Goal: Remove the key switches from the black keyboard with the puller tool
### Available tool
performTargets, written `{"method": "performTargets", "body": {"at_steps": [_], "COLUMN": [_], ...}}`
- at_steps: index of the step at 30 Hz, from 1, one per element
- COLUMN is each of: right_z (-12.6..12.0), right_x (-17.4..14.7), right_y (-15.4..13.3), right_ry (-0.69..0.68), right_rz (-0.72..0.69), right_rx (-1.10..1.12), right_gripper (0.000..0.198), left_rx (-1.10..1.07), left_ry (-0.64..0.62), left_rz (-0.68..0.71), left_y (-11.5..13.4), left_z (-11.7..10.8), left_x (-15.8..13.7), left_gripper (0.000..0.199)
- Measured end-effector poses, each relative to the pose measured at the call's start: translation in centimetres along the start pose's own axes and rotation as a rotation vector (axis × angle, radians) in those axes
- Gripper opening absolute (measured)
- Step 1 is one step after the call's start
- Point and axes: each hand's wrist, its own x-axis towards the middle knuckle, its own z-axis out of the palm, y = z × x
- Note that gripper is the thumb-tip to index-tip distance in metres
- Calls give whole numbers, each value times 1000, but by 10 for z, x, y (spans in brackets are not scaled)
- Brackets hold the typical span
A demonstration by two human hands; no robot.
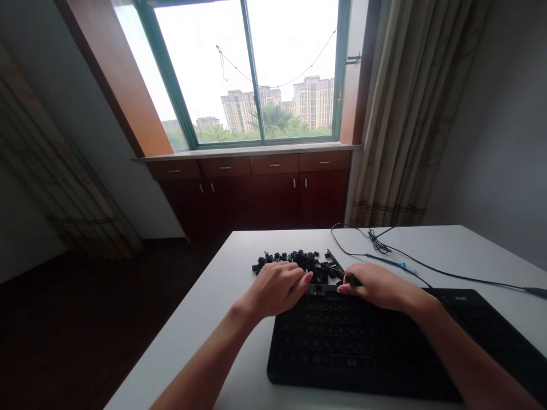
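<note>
A black keyboard (342,341) lies on the white table, many of its keycaps apparently off. My left hand (277,285) rests at its far left edge, fingers curled and thumb against the index finger; whatever is between them is hidden. My right hand (380,285) is closed around the black handle of a screwdriver-like tool (352,279), over the keyboard's far edge. The tool's thin shaft points left toward my left hand. Just beyond both hands sits a pile of loose black keycaps (301,259), partly covered by my left fingers.
A thin blue tool (387,261) lies behind my right hand. A black cable (453,272) runs across the back of the white table (205,324), with a tangled bundle. Past the table stand a dark red cabinet (256,196) and a window.
</note>
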Motion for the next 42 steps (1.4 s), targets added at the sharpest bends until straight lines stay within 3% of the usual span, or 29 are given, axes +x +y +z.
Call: {"method": "performTargets", "body": {"at_steps": [12,21,28,35,42], "right_z": [1,22,29,31,41], "right_x": [1,6,7,8,10], "right_y": [5,-19,-25,-27,-26], "right_ry": [30,226,355,481,452], "right_rz": [-27,-221,-149,-60,-205], "right_rx": [10,-30,-107,-55,-67], "right_gripper": [31,21,17,17,24], "left_rx": [60,52,21,-19,-100], "left_ry": [2,3,-35,75,253], "left_rz": [-40,-54,-72,-76,45], "left_y": [-2,-2,0,0,3], "left_z": [4,4,3,4,9], "left_x": [0,2,2,3,2], "left_gripper": [47,49,50,32,22]}}
